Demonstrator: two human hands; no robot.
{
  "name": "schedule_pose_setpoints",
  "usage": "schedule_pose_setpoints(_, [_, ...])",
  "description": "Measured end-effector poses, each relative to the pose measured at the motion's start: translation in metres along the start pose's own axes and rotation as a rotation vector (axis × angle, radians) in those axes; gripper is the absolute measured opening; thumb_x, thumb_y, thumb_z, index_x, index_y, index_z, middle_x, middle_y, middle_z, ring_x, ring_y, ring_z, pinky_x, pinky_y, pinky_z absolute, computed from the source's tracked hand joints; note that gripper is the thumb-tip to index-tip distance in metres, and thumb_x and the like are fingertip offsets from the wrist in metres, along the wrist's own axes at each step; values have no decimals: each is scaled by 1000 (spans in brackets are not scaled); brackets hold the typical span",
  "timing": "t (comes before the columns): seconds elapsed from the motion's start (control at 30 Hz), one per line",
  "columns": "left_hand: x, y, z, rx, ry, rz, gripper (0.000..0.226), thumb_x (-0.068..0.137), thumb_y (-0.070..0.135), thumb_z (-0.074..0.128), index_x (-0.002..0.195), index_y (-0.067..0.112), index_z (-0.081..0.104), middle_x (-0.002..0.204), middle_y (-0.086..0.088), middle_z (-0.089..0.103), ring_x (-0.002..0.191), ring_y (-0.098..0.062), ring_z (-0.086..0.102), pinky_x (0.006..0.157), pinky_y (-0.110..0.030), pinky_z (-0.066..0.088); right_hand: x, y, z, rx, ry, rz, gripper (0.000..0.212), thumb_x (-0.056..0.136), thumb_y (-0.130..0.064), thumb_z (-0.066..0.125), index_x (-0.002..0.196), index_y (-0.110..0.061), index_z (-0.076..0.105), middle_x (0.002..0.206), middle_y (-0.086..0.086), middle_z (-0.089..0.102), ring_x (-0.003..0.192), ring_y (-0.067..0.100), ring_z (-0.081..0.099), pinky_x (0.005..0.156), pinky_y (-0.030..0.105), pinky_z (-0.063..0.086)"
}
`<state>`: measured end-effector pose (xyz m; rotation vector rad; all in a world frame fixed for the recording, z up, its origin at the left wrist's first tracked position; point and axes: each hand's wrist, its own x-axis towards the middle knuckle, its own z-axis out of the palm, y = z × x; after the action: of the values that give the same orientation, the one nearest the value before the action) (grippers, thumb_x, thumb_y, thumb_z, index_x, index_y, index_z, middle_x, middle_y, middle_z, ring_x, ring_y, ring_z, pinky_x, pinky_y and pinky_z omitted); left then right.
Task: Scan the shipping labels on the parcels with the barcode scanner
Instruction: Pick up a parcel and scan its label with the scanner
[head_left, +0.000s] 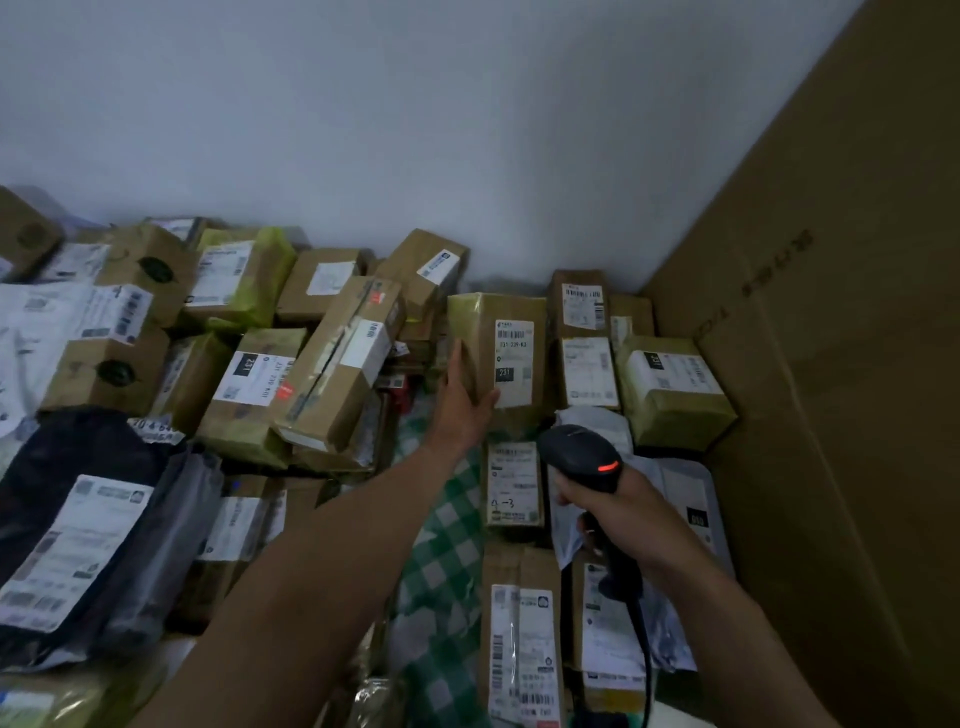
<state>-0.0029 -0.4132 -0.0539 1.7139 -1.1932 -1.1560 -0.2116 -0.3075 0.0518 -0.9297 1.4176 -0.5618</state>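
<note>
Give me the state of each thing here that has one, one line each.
taped parcel: upright, label facing the camera.
left hand: grips the taped parcel's lower left edge.
barcode scanner: red light on, pointed toward the parcels.
right hand: grips the barcode scanner's handle.

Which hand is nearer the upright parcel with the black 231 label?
Left. The left hand grips that parcel at its left edge; the right hand holds the scanner below it, apart.
</note>
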Motion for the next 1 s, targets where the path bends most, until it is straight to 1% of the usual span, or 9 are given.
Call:
schedule_pose_setpoints(0.1, [15,-5,3,-27,-102,-59,98,98,12,67,165,35,0,163,-4,37,149,-24,38,116,-43,38,13,0,1,16,-11,28,13,96,-25,72,106,-15,72,84,2,74,61,14,59,60,32,50])
schedule_pose_setpoints(0.27, [34,-15,5,-26,-188,-111,92,102,15,63,165,30,-2,162,-7,38,147,-26,40,113,-35,39,33,0,5,6,-39,75,20,96,-26,73,114,-16,71,87,1,75,61,13,60,59,30,50])
schedule_pose_setpoints(0.43, [39,-26,5,-28,-200,-53,84,103,21,62,165,29,5,161,-6,39,147,-25,41,119,-44,38,41,-1,8,20,-18,75,20,96,-24,72,115,-17,71,86,3,75,63,15,59,62,30,50])
schedule_pose_setpoints(0.53, [37,-37,6,-83,-203,18,88,95,36,67,164,25,13,153,1,45,140,-16,45,114,-37,43,41,-2,9,13,-23,79,20,96,-25,72,114,-16,71,87,3,74,64,16,59,63,30,51])
schedule_pose_setpoints(0.6, [34,-40,7,-87,-177,38,85,94,39,67,163,23,20,147,6,48,137,-12,48,111,-33,45,40,-1,8,3,-23,79,19,96,-26,73,113,-17,71,88,3,75,66,15,59,64,31,51])
schedule_pose_setpoints(0.67, [32,-37,8,-77,-86,6,64,102,33,61,159,28,32,147,6,51,135,-16,50,111,-41,46,39,-1,8,-1,-22,72,18,95,-26,73,111,-17,72,88,2,75,66,15,60,64,31,51])
schedule_pose_setpoints(0.77, [43,-36,5,-38,79,-92,49,103,45,49,148,27,47,146,-7,55,132,-27,54,109,-53,48,38,-1,7,-19,-16,68,17,95,-27,73,109,-17,73,86,0,76,67,14,61,64,31,51])
schedule_pose_setpoints(0.87, [53,-27,1,49,174,-142,36,101,40,55,130,19,63,134,-7,59,123,-25,58,105,-40,47,38,-2,5,-11,-15,71,17,95,-26,73,110,-17,73,84,-1,76,68,15,61,63,29,50])
schedule_pose_setpoints(1.0, [62,-6,2,97,288,-82,6,104,23,58,109,21,61,123,-3,57,103,-13,55,80,-19,41,40,-4,6,-1,-10,68,16,96,-24,72,109,-16,73,82,-1,75,67,15,60,61,29,50])
